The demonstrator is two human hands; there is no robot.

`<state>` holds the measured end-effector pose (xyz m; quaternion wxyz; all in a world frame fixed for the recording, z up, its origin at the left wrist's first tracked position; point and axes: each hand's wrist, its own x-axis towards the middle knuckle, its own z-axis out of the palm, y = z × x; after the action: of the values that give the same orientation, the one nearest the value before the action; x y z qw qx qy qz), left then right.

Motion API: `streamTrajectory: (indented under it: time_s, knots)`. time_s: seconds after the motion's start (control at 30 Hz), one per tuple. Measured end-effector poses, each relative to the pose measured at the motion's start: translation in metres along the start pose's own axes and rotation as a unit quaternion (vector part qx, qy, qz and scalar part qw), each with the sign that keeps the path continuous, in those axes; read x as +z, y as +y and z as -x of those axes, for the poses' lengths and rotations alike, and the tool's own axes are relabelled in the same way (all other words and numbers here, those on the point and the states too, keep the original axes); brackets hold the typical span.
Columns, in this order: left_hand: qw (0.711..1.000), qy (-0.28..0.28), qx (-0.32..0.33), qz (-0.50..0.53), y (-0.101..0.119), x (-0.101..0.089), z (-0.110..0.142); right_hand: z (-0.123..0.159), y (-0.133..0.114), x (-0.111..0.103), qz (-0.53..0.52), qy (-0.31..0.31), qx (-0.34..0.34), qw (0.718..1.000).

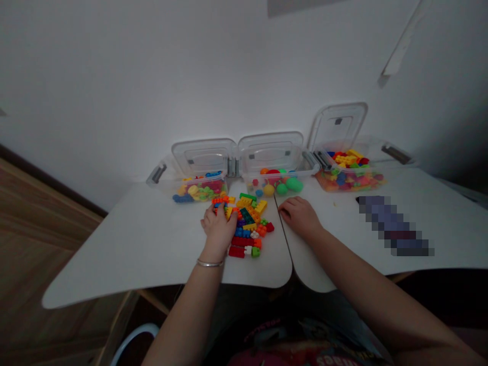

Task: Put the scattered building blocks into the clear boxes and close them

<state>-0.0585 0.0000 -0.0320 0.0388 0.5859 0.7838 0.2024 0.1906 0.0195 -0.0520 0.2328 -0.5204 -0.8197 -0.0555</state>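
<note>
A heap of plastic building blocks (249,216) in red, yellow, orange, green and blue lies on the white table. My left hand (219,226), with a silver bangle at the wrist, reaches over the heap's left edge. Its thumb and fingers are spread and touch blocks there; no block is seen lifted. To the right of the heap, my right hand (301,216) rests on the tabletop with its fingers curled in and close together. Nothing shows in it. Near the front of the heap lie a red block (237,252) and a light green one (255,252).
Behind the heap stand three clear boxes with raised lids: a left box (200,189) of mixed pieces, a middle box (272,178) with round toys, a right box (351,175) of colourful pieces. A pixelated dark object (392,226) lies right. A seam splits the white table (152,244).
</note>
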Motion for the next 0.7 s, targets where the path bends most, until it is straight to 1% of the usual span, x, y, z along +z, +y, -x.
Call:
streamTrajectory:
  time_s: [0.13, 0.17, 0.2, 0.23, 0.3, 0.37, 0.4, 0.43, 0.47, 0.53, 0.57, 0.6, 0.63, 0.7]
  knots:
    - [1.0, 0.007, 0.025, -0.002, 0.007, 0.003, 0.003, 0.003, 0.014, -0.006, 0.067, 0.021, 0.12, 0.99]
    - [1.0, 0.01, 0.029, 0.0, 0.008, 0.004, 0.003, 0.004, 0.016, -0.008, 0.065, 0.033, 0.136, 0.988]
    - [0.999, 0.015, 0.033, 0.004, 0.008, 0.004, 0.002, 0.004, 0.016, -0.011, 0.052, 0.048, 0.136, 0.988]
    - [0.999, 0.024, 0.042, 0.007, 0.008, 0.005, 0.0, 0.005, 0.015, -0.013, 0.028, 0.064, 0.121, 0.99]
    - [0.995, 0.055, 0.08, 0.021, 0.005, 0.003, -0.003, 0.007, 0.007, -0.016, -0.046, 0.075, 0.044, 0.995]
    - [0.984, 0.082, 0.152, 0.049, 0.001, -0.002, -0.004, 0.009, -0.006, -0.019, -0.116, 0.042, -0.058, 0.991]
    - [0.974, 0.081, 0.2, 0.065, 0.0, -0.005, -0.003, 0.01, -0.012, -0.019, -0.138, 0.014, -0.1, 0.985]
    - [0.963, 0.066, 0.251, 0.078, -0.001, -0.009, -0.002, 0.01, -0.018, -0.019, -0.151, -0.013, -0.129, 0.98]
    - [0.948, 0.038, 0.305, 0.086, -0.001, -0.014, 0.001, 0.011, -0.022, -0.019, -0.156, -0.037, -0.146, 0.976]
    - [0.907, -0.052, 0.412, 0.071, 0.002, -0.022, 0.008, 0.01, -0.027, -0.017, -0.156, -0.061, -0.15, 0.974]
    - [0.889, -0.084, 0.446, 0.055, 0.004, -0.025, 0.012, 0.009, -0.028, -0.016, -0.153, -0.063, -0.143, 0.976]
    - [0.872, -0.112, 0.475, 0.038, 0.007, -0.027, 0.014, 0.008, -0.027, -0.015, -0.149, -0.063, -0.131, 0.978]
    - [0.864, -0.124, 0.487, 0.024, 0.01, -0.028, 0.016, 0.007, -0.026, -0.013, -0.143, -0.06, -0.118, 0.981]
    - [0.865, -0.125, 0.487, 0.005, 0.017, -0.027, 0.016, 0.006, -0.024, -0.01, -0.134, -0.056, -0.088, 0.985]
